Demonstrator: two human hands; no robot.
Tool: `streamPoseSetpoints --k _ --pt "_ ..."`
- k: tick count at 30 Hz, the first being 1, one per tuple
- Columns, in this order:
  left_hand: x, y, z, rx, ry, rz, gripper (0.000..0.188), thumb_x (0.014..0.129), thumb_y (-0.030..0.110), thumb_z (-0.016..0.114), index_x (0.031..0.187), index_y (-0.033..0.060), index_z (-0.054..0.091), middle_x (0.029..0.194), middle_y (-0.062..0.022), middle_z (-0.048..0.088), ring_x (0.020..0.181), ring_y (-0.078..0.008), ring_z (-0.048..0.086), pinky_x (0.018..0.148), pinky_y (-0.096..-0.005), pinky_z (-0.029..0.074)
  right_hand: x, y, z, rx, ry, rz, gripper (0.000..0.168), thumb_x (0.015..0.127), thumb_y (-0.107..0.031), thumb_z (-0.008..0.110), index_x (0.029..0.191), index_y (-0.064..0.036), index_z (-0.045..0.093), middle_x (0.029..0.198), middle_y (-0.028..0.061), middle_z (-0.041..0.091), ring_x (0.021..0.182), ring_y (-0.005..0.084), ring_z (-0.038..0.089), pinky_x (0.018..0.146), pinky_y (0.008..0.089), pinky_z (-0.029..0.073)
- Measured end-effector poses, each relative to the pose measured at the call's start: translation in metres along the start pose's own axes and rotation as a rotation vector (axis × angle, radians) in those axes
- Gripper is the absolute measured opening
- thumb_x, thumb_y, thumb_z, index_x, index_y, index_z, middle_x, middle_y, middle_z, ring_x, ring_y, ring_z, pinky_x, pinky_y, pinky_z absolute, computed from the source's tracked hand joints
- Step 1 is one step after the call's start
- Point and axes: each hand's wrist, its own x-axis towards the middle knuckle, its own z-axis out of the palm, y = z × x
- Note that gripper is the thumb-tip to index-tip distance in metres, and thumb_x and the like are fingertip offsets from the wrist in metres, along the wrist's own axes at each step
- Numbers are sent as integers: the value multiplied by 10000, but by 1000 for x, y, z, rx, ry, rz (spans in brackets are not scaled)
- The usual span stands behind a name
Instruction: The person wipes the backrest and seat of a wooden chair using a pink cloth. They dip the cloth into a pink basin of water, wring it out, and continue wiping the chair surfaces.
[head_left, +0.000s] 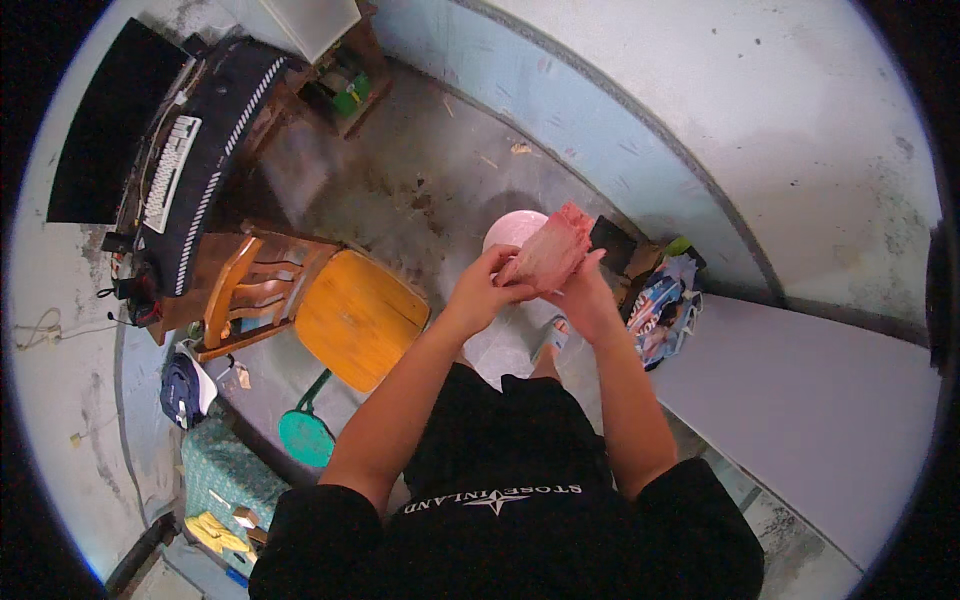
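A pink folded cloth (549, 251), fuzzy along its far end, is stretched between my two hands at about waist height. My left hand (486, 289) grips its near left edge, with fingers spread over the corner. At the right edge my right hand (583, 291) holds the cloth, its thumb pointing up and its other fingers partly hidden beneath. Below and just beyond the cloth stands a round pink basin (513, 227) on the floor, partly covered from sight by the cloth and my left hand.
A wooden chair (364, 319) stands to my left, before a desk with a keyboard (172, 174) and a monitor (112, 127). On my right are a filled plastic bag (664, 311) and a pale tabletop (802, 397). A teal round object (307, 437) lies near the chair.
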Motion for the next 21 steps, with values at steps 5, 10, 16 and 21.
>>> streamPoseSetpoints --k 5,10,16,21 --pt "-57 42 -29 -167 -4 -237 520 907 114 835 1366 48 598 1200 -65 718 1013 -164 700 854 -334 592 -31 9 72 -326 -12 -206 419 1030 -269 745 1392 -89 631 1301 49 691 1124 202 695 896 361 588" --pt "-100 76 -30 -606 -179 -384 588 900 144 848 1411 -13 605 1219 -88 727 1075 -191 709 962 -343 575 -60 -3 76 -321 -106 -198 311 1024 -276 751 1247 -63 706 1174 24 726 1022 168 697 854 332 577" --pt "-150 81 -12 -335 -94 -248 549 904 128 844 1390 -6 627 1177 -77 735 1041 -175 714 919 -348 591 -95 -19 93 -221 -224 -133 399 1018 -267 741 1335 -46 641 1222 75 707 1051 202 711 864 355 592" --pt "-199 67 -2 -572 233 -102 569 887 103 856 1396 10 619 1175 -79 737 1001 -173 719 815 -319 602 -116 -8 98 -276 -258 -45 442 994 -223 754 1387 -82 611 1243 73 698 1085 236 712 871 408 623"
